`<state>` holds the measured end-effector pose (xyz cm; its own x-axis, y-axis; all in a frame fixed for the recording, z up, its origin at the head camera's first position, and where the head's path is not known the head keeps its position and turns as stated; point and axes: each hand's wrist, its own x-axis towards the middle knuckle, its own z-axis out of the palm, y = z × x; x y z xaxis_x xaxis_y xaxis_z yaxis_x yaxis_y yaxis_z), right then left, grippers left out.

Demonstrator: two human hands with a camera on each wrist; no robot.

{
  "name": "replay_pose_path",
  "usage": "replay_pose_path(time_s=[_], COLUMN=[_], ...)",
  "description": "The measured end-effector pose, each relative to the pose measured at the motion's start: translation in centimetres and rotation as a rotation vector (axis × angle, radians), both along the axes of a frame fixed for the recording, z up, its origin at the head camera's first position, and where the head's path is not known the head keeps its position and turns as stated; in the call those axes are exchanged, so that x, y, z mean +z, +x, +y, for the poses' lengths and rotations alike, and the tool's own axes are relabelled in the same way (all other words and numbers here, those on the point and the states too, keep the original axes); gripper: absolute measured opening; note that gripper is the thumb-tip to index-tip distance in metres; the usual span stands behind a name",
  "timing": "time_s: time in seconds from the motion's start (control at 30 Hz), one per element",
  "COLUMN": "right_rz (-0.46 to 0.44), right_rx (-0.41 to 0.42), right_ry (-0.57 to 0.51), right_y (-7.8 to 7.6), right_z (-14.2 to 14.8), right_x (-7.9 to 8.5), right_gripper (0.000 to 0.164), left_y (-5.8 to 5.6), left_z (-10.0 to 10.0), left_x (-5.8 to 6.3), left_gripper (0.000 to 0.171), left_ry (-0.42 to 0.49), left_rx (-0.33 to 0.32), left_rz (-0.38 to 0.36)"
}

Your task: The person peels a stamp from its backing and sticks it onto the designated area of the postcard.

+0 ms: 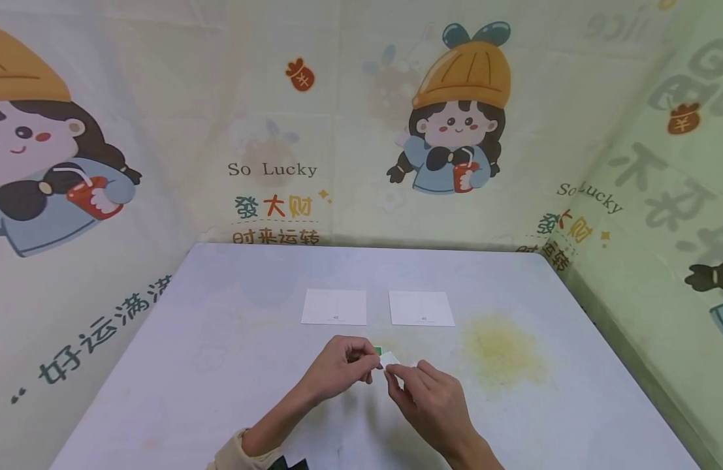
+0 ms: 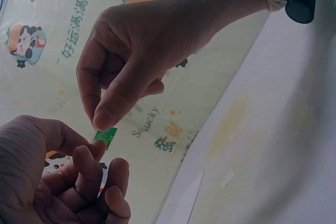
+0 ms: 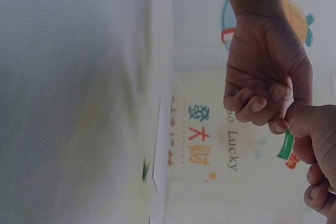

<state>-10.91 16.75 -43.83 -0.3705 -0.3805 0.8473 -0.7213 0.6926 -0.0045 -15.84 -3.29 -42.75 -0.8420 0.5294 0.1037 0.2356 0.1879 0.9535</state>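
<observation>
My left hand (image 1: 345,365) and right hand (image 1: 432,401) meet low over the near middle of the table, fingertips almost touching. Between them they pinch a small, thin strip. Its white face (image 1: 388,359) shows in the head view. From the left wrist, the green strip (image 2: 106,137) with pale marks peeks out between the right thumb (image 2: 106,119) and the left fingertips. In the right wrist view, the green strip (image 3: 286,145) hangs below the joined fingertips, slightly curved. The remaining fingers of both hands are curled in. Fingers hide part of the strip.
Two white cards, a left card (image 1: 334,307) and a right card (image 1: 422,308), lie side by side beyond the hands. A small white scrap (image 2: 228,179) and a dark green piece (image 3: 145,170) lie on the table (image 1: 220,365). Printed cloth walls (image 1: 349,130) surround it.
</observation>
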Motion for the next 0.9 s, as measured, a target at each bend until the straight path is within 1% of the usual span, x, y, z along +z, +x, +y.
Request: replay_pose_path(time_s=[0.1,0.23,0.27,0.33,0.4,0.43,0.5,0.57,0.63,0.7,0.8,0.9], right_rz=[-0.022,-0.061,-0.081,-0.127,-0.212,-0.261,-0.360,-0.457,-0.553,-0.648,-0.783,-0.875], right_rx=[0.006,0.000,-0.001,0.010,0.024,0.030,0.043,0.049,0.048,0.032,-0.012,-0.053], right_ry=[-0.050,-0.155,-0.184,-0.242,-0.306,-0.337,-0.400,-0.463,-0.530,-0.595,-0.683,-0.730], right_y=[-0.1,-0.3,-0.3,-0.3,-0.2,-0.1,0.1,0.3,0.5,0.6,0.6,0.5], right_z=[0.0,0.2,0.2,0.3,0.4,0.4,0.5,0.5,0.5,0.6,0.6,0.7], right_x=[0.0,0.0,-0.1,-0.1,0.0,0.0,0.1,0.3,0.5,0.8,1.2,1.5], right_gripper=[0.028,0.027,0.026,0.020,0.007,0.006,0.017,0.025,0.024,0.019,0.012,0.007], left_y=[0.0,0.0,0.0,0.0,0.0,0.0,0.0,0.0,-0.1,0.0,0.0,0.0], left_z=[0.0,-0.1,-0.1,-0.1,-0.1,-0.1,-0.1,0.0,0.0,0.0,0.0,-0.1], left_x=[0.1,0.1,0.1,0.2,0.2,0.2,0.1,0.1,0.1,0.1,0.1,0.1], left_gripper=[0.018,0.018,0.018,0.018,0.018,0.018,0.018,0.017,0.017,0.017,0.017,0.017], left_ry=[0.000,0.015,0.021,0.038,0.050,0.054,0.061,0.063,0.068,0.072,0.074,0.068], left_rx=[-0.002,-0.008,-0.008,-0.008,-0.006,-0.005,-0.002,0.000,0.001,0.001,0.003,0.009], left_rz=[-0.003,-0.009,-0.015,-0.027,-0.043,-0.048,-0.056,-0.061,-0.065,-0.067,-0.066,-0.061])
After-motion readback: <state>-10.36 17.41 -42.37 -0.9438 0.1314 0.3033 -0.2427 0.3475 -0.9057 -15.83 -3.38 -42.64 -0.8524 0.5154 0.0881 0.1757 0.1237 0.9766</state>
